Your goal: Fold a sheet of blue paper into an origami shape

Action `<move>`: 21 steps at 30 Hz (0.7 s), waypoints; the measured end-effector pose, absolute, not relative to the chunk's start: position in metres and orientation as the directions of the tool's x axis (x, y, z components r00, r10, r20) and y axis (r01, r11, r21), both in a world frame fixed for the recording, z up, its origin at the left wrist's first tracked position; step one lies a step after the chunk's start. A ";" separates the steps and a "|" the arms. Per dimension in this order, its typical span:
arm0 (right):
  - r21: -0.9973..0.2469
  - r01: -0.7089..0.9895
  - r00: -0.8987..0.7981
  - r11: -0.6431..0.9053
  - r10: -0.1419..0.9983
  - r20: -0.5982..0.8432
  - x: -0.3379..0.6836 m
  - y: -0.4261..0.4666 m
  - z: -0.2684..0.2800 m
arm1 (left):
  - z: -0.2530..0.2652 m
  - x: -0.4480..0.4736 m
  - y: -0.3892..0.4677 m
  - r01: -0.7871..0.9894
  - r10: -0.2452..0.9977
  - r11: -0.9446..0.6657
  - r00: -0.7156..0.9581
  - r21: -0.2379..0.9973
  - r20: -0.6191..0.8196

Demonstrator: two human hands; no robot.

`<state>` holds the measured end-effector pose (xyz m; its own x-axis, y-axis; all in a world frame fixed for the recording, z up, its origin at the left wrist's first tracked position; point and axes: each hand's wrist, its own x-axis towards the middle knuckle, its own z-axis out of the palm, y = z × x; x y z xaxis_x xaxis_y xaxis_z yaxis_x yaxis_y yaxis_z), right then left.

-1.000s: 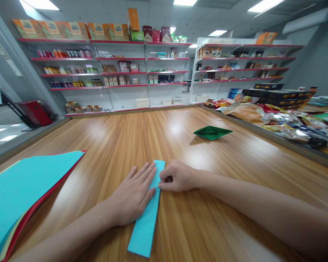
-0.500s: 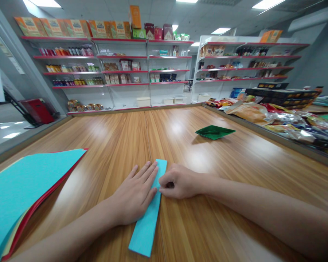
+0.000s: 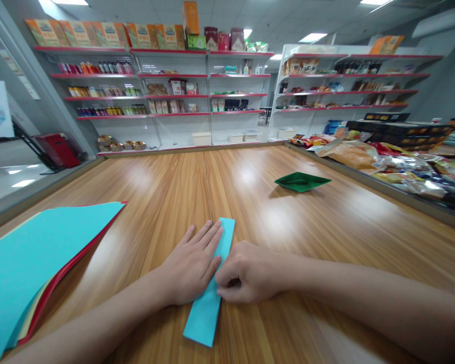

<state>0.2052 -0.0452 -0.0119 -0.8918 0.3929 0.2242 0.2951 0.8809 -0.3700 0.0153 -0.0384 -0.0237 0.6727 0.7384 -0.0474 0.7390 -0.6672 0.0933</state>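
Note:
A folded strip of light-blue paper (image 3: 203, 316) lies lengthwise in front of me on the wooden table (image 3: 167, 197). My left hand (image 3: 191, 265) rests flat across its left side, fingers stretched out and pointing away from me. Against the strip's right edge presses my right hand (image 3: 250, 273), curled into a fist with its knuckles and thumb side on the paper. Nothing shows inside the fist. Part of the strip's middle is hidden under both hands. Farther back on the right sits a folded dark-green paper boat (image 3: 302, 182).
At the left lies a stack of coloured paper sheets (image 3: 49, 253), light blue on top, with red and cream below. Packaged snacks (image 3: 402, 162) and black boxes (image 3: 402, 134) stand beyond the table's right rim. Stocked shelves (image 3: 178, 114) line the back.
My right fist has slid along the strip's right edge toward me. The left hand stays flat on the paper. The view has shifted slightly.

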 end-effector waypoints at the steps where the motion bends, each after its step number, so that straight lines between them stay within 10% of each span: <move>1: -0.374 0.279 -0.899 0.885 0.377 0.222 0.204 -0.048 -0.012 | -0.024 0.015 -0.038 0.740 0.740 -0.666 0.672 0.095 -0.042; 14: -0.273 0.161 -0.940 0.948 0.231 0.250 0.188 -0.077 -0.015 | -0.021 0.022 -0.041 0.774 0.773 -0.625 0.632 0.099 -0.058; 21: -0.445 -0.058 -0.971 0.894 0.054 0.235 0.195 -0.077 -0.023 | -0.024 0.022 -0.028 0.828 0.827 -0.556 0.559 0.071 -0.062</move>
